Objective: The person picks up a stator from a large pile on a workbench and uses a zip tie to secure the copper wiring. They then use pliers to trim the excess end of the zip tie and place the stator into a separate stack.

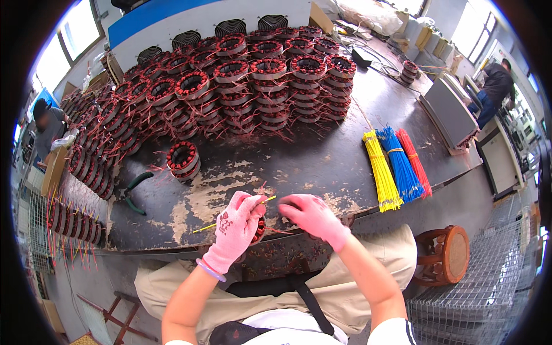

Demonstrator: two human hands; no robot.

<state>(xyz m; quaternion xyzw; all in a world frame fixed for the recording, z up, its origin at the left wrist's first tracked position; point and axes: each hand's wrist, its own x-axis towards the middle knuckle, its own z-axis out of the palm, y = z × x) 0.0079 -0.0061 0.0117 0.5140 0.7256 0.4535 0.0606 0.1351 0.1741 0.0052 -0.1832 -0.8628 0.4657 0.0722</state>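
Left hand (237, 227) in pink glove, fingers curled tight round thin yellow sleeve (233, 215) — sleeve runs slantwise past both sides of fist. Right hand (313, 217), pink glove too, fingers pinched together at copper wires just beside sleeve tip; cannot tell what it grips. Wound coil (260, 229) sits at near edge of workbench (322, 161), mostly hidden under both hands. Single coil (184, 160) further back, green-handled cutters (135, 190) to left — yellow, blue, red sleeve bundles (398, 167) to right.
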